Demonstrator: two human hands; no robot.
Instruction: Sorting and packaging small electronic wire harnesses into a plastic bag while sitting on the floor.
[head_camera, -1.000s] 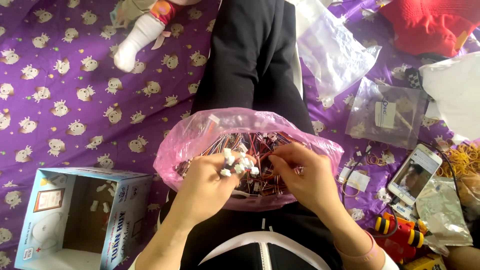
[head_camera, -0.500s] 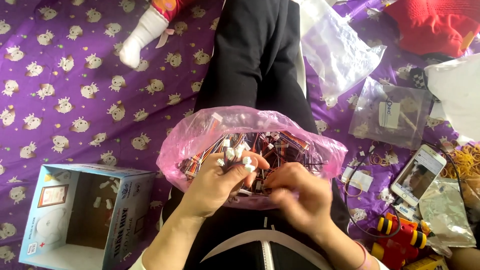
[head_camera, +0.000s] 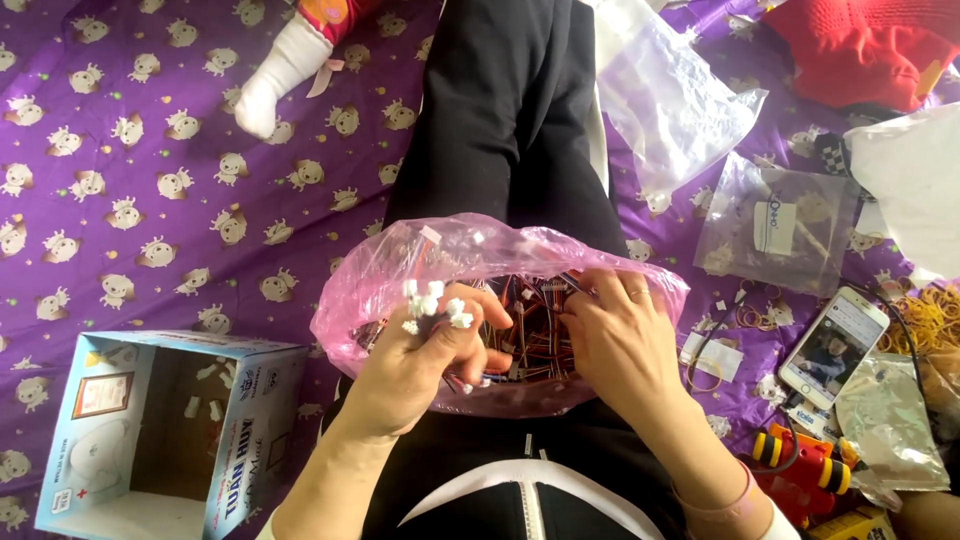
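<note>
The left hand (head_camera: 405, 365) has its fingers closed round a bunch of wire leads (head_camera: 432, 305) with white plugs, held just over the pink bag (head_camera: 390, 275) on the person's lap, while the right hand (head_camera: 620, 345) reaches into the bag, fingers pinching among the wires (head_camera: 530, 325); a box (head_camera: 235, 400) sits to the left

Our bare hands, dark clothes

We wear black trousers (head_camera: 505, 110) and a black top with a white curved stripe (head_camera: 480, 490); a thin ring (head_camera: 637, 293) sits on our right hand (head_camera: 620, 345), a pink band (head_camera: 725, 500) at its wrist.
</note>
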